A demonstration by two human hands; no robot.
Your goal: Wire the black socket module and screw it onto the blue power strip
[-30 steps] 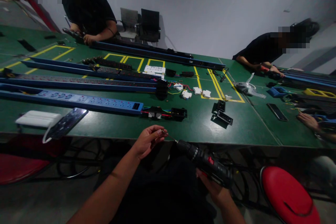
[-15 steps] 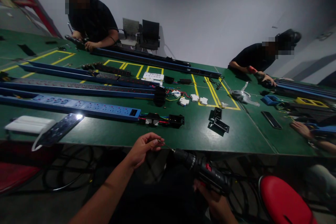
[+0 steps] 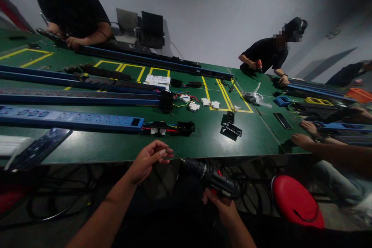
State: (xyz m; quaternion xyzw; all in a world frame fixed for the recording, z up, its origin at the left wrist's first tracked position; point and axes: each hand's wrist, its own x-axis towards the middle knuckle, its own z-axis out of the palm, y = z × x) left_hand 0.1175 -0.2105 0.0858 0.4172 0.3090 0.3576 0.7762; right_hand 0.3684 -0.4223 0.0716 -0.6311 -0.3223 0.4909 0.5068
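Held in my right hand [image 3: 219,203] is a black cordless drill [image 3: 215,178] with red details, its nose pointing left and slightly up. A long thin bit [image 3: 178,157] sticks out of its chuck. The fingers of my left hand [image 3: 149,159] are pinched together at the bit's tip; whatever is between them is too small to name. Both hands are at the near edge of the green table [image 3: 200,145]. Beyond my left hand lies a blue power strip [image 3: 95,119], with wires running from its end to a black end piece [image 3: 186,128].
More long strips [image 3: 116,99] lie behind. White connectors [image 3: 194,106], black brackets [image 3: 233,128] and a plastic bag [image 3: 257,97] are spread across the table. Phones [image 3: 43,147] lie at left and right. A red stool [image 3: 296,201] stands at right. Co-workers work across the table and at right.
The view has turned right, so the table's things sit farther left. My hands keep the same hold on the drill and at its bit. The far-right co-worker's red drill is now raised.
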